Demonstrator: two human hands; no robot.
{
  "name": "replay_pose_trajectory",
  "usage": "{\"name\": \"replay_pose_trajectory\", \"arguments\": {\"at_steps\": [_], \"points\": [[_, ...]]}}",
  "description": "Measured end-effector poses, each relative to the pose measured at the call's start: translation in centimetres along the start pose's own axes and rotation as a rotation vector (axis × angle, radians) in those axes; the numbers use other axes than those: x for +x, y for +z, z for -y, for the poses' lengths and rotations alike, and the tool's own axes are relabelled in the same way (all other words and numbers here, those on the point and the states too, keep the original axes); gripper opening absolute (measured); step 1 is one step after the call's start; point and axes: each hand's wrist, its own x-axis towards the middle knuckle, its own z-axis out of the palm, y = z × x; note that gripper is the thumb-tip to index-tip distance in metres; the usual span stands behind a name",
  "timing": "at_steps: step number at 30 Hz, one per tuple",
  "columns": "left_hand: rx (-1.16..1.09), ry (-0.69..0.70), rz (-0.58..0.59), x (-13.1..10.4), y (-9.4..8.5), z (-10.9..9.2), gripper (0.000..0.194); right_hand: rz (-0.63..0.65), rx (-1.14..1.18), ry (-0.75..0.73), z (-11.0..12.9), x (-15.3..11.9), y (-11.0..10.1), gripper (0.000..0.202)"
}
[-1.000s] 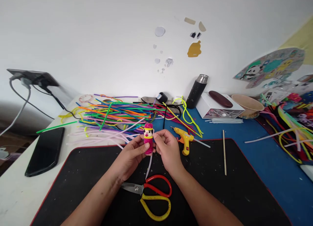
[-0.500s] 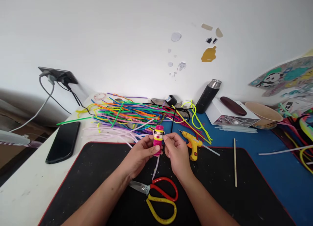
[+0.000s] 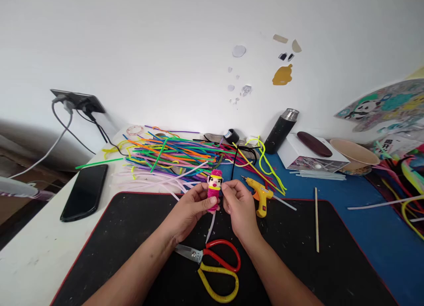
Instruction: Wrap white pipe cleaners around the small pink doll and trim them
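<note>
A small pipe-cleaner doll (image 3: 214,189) with a pink body, yellow bands and a white face is held upright over the black mat. My left hand (image 3: 195,206) is closed round its lower body, thumb across the front. At the doll's right side, my right hand (image 3: 236,200) has thumb and forefinger pinched together by the face; what lies between those fingertips is too small to make out. A pale pipe cleaner (image 3: 211,228) shows below the doll. Nearer to me, scissors (image 3: 215,266) with one red and one yellow handle lie on the mat.
Behind my hands lies a heap of coloured pipe cleaners (image 3: 172,151). A yellow glue gun (image 3: 261,194) and a wooden stick (image 3: 316,220) are to the right. A black thermos (image 3: 281,131) stands near the wall beside a white box (image 3: 298,151). A phone (image 3: 85,193) lies left.
Both hands keep almost the same pose, with the doll in the left one. The doll's head looks tilted very slightly; the whole view has shifted a little.
</note>
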Motion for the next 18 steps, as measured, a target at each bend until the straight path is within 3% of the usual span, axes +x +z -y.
{"name": "replay_pose_trajectory", "arguments": {"at_steps": [18], "points": [[0.021, -0.019, 0.018, 0.05, -0.4, 0.21, 0.051, -0.007, 0.006, 0.016, -0.1, 0.1, -0.02, 0.032]]}}
